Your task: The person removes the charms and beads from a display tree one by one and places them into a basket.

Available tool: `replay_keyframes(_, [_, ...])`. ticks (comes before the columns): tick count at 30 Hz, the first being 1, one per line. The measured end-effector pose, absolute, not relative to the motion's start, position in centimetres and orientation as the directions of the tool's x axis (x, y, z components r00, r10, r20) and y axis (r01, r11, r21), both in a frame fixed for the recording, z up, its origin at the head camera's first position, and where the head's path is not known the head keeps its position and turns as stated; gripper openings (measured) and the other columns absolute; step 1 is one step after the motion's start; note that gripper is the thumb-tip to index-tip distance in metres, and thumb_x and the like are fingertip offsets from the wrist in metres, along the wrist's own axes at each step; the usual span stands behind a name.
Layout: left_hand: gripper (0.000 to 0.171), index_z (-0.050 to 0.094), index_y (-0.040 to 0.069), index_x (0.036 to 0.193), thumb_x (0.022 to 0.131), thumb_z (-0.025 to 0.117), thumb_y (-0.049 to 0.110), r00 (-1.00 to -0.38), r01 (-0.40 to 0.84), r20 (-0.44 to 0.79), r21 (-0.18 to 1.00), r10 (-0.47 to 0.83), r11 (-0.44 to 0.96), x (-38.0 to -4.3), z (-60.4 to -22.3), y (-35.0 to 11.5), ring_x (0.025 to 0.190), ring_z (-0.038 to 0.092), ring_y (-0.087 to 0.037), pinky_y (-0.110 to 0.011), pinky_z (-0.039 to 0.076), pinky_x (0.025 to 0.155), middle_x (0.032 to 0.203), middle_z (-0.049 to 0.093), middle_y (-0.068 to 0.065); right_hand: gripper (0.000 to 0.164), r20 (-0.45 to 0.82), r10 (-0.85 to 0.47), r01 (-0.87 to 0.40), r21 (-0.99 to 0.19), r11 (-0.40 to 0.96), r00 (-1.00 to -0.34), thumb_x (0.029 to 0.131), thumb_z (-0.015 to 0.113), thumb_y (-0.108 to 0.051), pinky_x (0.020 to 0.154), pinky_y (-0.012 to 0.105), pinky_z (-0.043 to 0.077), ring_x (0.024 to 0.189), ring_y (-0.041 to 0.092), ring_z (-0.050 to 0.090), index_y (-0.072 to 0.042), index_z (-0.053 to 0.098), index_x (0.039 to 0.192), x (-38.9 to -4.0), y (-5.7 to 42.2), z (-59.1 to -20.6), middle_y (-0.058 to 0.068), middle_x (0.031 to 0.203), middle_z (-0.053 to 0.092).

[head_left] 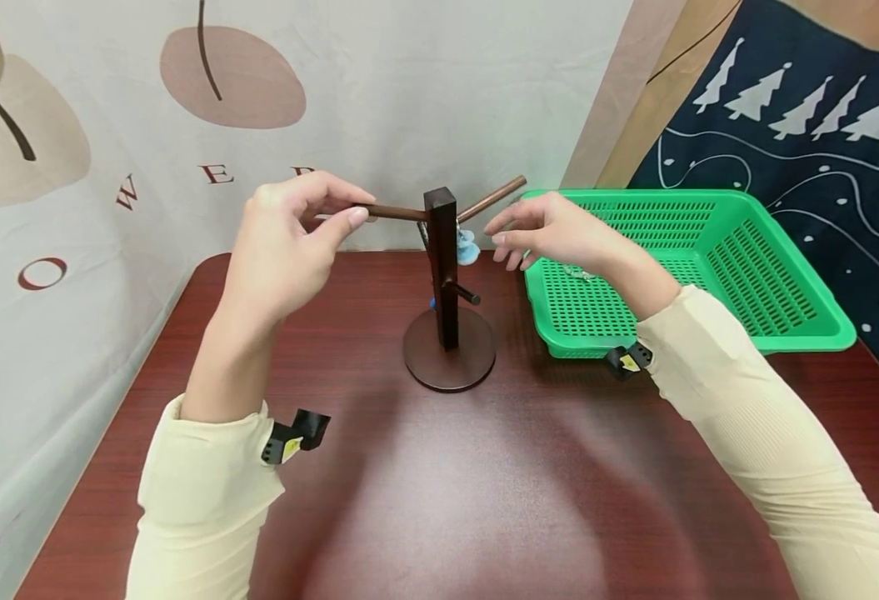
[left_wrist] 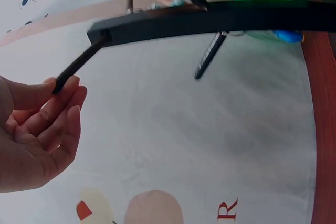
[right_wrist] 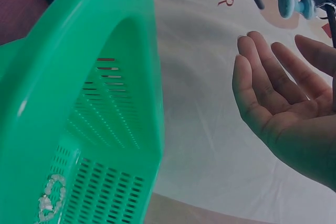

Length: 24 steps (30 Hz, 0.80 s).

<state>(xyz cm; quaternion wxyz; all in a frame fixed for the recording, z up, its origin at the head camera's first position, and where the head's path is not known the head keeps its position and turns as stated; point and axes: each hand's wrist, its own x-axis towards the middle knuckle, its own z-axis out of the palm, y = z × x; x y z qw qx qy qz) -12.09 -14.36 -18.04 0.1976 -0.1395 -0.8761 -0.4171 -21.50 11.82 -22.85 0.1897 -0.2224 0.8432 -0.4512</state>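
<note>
A dark wooden stand [head_left: 445, 267] with several pegs rises from a round base [head_left: 450, 358] on the table. My left hand [head_left: 282, 242] pinches the end of its upper left peg [head_left: 402, 213] between thumb and fingers. From the upper right peg [head_left: 495, 197] hangs a light-blue trinket with rounded pieces [head_left: 467, 248]; its exact kind is unclear. My right hand [head_left: 551, 233] is just right of the trinket, apart from it. In the right wrist view, the right hand's fingers [right_wrist: 262, 72] are loosely extended and hold nothing. A darker blue thing [left_wrist: 289, 36] shows low behind the post.
A green plastic basket [head_left: 806, 343] stands on the right of the reddish-brown table [head_left: 319, 517], under my right forearm. Inside lies a clear beaded bracelet [right_wrist: 44, 203]. A pale printed cloth [head_left: 409, 83] hangs behind, with a dark tree-patterned cloth [head_left: 784, 183] at right.
</note>
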Motion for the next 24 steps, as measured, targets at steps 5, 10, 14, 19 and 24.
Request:
replay_keyframes(5, [0.012, 0.070, 0.003, 0.094, 0.086, 0.061, 0.005, -0.901, 0.389, 0.427, 0.722, 0.075, 0.572, -12.4, -18.0, -14.7, 0.066, 0.050, -0.014, -0.021, 0.036, 0.060, 0.080, 0.066, -0.001, 0.033, -0.117, -0.594, -0.239, -0.841, 0.485, -0.796, 0.090, 0.059, -0.016, 0.077, 0.041, 0.049, 0.082, 0.027, 0.062, -0.003, 0.056, 0.120, -21.2, 12.0, -23.0, 0.013, 0.095, 0.065])
replay_keyframes(10, [0.013, 0.070, 0.003, 0.095, 0.086, 0.061, 0.006, -0.903, 0.389, 0.424, 0.735, 0.071, 0.555, -12.5, -18.1, -14.8, 0.071, 0.052, -0.011, -0.021, 0.038, 0.064, 0.085, 0.067, -0.008, 0.038, -0.123, -0.631, -0.266, -0.833, 0.486, -0.766, 0.088, 0.062, -0.019, 0.075, 0.037, 0.050, 0.081, 0.023, 0.062, -0.005, 0.055, 0.122, -20.9, 11.9, -23.1, 0.009, 0.094, 0.067])
replay_keyframes(14, [0.013, 0.070, 0.003, 0.096, 0.086, 0.062, 0.006, -0.903, 0.386, 0.425, 0.730, 0.067, 0.564, -12.5, -18.1, -14.8, 0.070, 0.052, -0.010, -0.020, 0.038, 0.064, 0.086, 0.067, -0.009, 0.041, -0.125, -0.638, -0.280, -0.823, 0.494, -0.759, 0.086, 0.064, -0.021, 0.073, 0.033, 0.050, 0.081, 0.022, 0.063, -0.006, 0.054, 0.124, -20.7, 11.5, -23.1, 0.008, 0.091, 0.067])
replay_keyframes(19, [0.013, 0.070, 0.003, 0.096, 0.086, 0.061, 0.005, -0.903, 0.384, 0.425, 0.728, 0.066, 0.568, -12.4, -18.1, -14.8, 0.069, 0.052, -0.009, -0.020, 0.039, 0.064, 0.086, 0.067, -0.010, 0.043, -0.116, -0.647, -0.290, -0.824, 0.486, -0.754, 0.086, 0.064, -0.021, 0.072, 0.033, 0.050, 0.079, 0.021, 0.063, -0.004, 0.053, 0.124, -20.5, 11.0, -23.1, 0.009, 0.089, 0.067])
replay_keyframes(24, [0.013, 0.069, 0.003, 0.096, 0.086, 0.061, 0.005, -0.902, 0.387, 0.425, 0.731, 0.067, 0.563, -12.4, -18.1, -14.8, 0.069, 0.053, -0.009, -0.019, 0.040, 0.064, 0.086, 0.067, -0.011, 0.043, -0.120, -0.642, -0.276, -0.832, 0.481, -0.757, 0.085, 0.065, -0.020, 0.072, 0.034, 0.050, 0.078, 0.022, 0.063, -0.002, 0.053, 0.123, -20.3, 10.5, -23.1, 0.009, 0.087, 0.066])
